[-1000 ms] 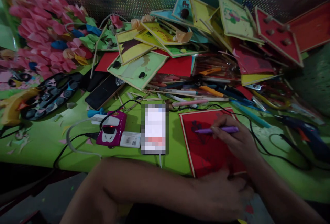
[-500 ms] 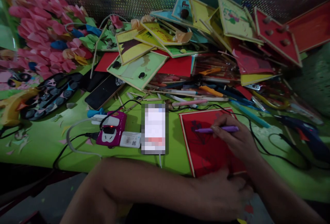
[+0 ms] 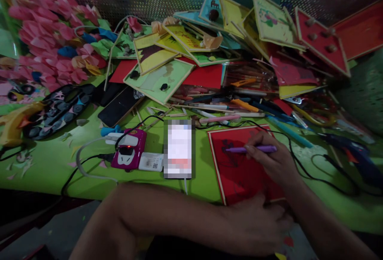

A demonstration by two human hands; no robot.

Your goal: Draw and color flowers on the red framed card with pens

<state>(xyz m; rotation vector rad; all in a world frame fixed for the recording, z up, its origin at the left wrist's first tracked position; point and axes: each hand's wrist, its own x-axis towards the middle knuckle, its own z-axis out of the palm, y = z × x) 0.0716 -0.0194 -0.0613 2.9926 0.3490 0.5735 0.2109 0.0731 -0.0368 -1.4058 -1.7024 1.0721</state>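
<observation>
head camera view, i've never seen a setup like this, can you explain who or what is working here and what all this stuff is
There's no machine: these are a person's bare hands, filmed by one camera worn on their head, looking forward and down. The right hand holds a purple pen over a red card with a pale border; the left hand is at its near edge. On the green table are also a phone with a blurred-out screen, a magenta power socket, pink paper flowers and a pile of framed cards.

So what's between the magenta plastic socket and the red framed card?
The head view shows a white plastic adapter, a lit rectangular phone, then green tabletop before the card.
</observation>
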